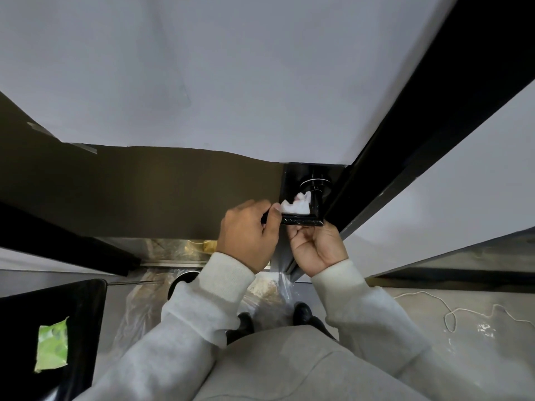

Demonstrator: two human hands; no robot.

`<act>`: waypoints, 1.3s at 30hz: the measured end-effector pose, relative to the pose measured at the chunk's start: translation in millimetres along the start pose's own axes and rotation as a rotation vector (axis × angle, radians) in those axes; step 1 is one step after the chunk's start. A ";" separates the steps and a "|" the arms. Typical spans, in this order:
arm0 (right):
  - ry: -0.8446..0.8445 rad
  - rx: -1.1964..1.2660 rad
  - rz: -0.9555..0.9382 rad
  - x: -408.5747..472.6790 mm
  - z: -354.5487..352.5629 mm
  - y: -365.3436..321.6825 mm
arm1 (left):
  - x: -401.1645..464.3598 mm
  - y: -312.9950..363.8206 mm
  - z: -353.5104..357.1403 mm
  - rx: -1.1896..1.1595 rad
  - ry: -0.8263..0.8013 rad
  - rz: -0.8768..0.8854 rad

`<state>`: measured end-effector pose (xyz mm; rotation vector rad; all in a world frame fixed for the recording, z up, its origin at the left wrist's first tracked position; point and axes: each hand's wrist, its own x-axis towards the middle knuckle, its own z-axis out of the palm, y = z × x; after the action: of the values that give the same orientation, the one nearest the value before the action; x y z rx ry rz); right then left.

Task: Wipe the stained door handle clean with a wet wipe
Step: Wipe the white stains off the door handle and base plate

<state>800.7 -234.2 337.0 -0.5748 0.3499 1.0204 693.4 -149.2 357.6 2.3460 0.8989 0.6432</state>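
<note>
The black handle (302, 219) stuck out level from the door (202, 68), at its edge beside the black frame (405, 140). The left hand (249, 235) curled round the handle's free end, its thumb pressing a white wipe (295, 206) onto the top of the lever near the neck; that grip held both. The right hand (317, 250) sat under the handle, palm up, fingers curled against its underside. A green pack (52, 345) lay on a black bench (84, 314) at lower left.
</note>
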 end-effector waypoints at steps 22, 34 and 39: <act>0.134 -1.532 -1.282 -64.9 4.0 -24.7 | -9.5 -0.6 -6.6 -0.215 0.045 0.017; -0.033 -1.872 -1.451 -57.0 5.9 -25.5 | -27.0 -26.9 -22.5 -0.573 0.137 -0.258; -0.136 -1.882 -1.400 -51.0 2.3 10.3 | -38.3 -24.0 -22.2 -0.557 0.177 -0.253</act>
<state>766.9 -264.2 362.9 -1.9682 -1.2280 -0.3295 643.9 -154.4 349.9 1.6734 0.9287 0.8727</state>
